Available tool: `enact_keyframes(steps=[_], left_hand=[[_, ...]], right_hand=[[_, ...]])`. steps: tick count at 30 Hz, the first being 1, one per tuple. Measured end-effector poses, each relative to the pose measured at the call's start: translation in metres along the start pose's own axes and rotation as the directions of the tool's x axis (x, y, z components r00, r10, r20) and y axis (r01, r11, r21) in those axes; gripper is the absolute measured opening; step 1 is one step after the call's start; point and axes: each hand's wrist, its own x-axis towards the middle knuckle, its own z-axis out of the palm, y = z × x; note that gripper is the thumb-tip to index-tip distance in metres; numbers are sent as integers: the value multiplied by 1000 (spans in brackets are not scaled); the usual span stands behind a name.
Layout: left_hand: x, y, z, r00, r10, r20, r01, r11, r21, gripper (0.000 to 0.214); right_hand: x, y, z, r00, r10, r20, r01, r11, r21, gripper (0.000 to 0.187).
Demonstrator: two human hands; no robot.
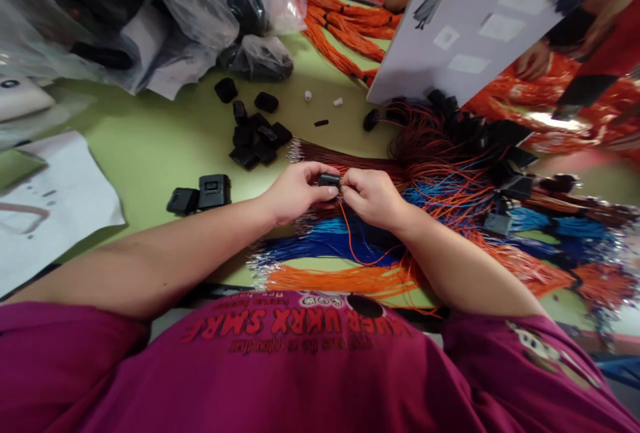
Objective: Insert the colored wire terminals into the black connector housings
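Observation:
My left hand (295,190) is closed around a small black plastic connector (329,180), pinched between thumb and fingers. My right hand (371,196) is closed right beside it, pinching an orange wire (350,240) at the connector's end; the wire loops down toward my chest. Both hands hover over bundles of brown wires (345,153), blue wires (320,246) and orange wires (335,280) laid across the green table (160,146).
A pile of black connectors (257,133) lies just beyond my left hand, two larger black housings (203,194) to its left. Plastic bags (200,6) fill the far left, papers (45,206) the near left. A white card (475,20) stands at right. Another person's arms (540,60) work far right.

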Motion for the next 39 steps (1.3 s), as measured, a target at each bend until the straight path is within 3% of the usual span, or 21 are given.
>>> enact_keyframes(steps=[7,13,19,25,28,31,34,39], left_hand=[[1,1,1,1000,13,-10,-13,999,33,31],[1,2,1,999,25,-46,-24,999,38,31],[2,-1,2,1000,9,-26,-8,1000,31,30],[4,4,-6,1000,5,6,-5,998,65,29],[5,5,-13,993,-45,108,24,982,185,28],[7,1,-17,985,-49,167,-11,940,341,29],[8,-4,-17,984,-19,177,-59,904,424,30],[7,-4,-16,982,-43,185,-36,914,404,30]], right_hand=[[1,-2,0,1000,-3,17,3,1000,-21,21],[3,1,-1,999,8,-34,-5,997,74,18],[3,-4,2,1000,31,6,-30,999,-22,20],[9,16,-23,993,43,110,-58,988,140,23],[12,35,-35,989,133,69,-124,986,-112,26],[14,45,-33,977,181,113,-123,911,-394,27],[14,43,-24,968,180,173,-77,875,-479,26],[14,38,-17,976,159,146,-55,837,-545,25]])
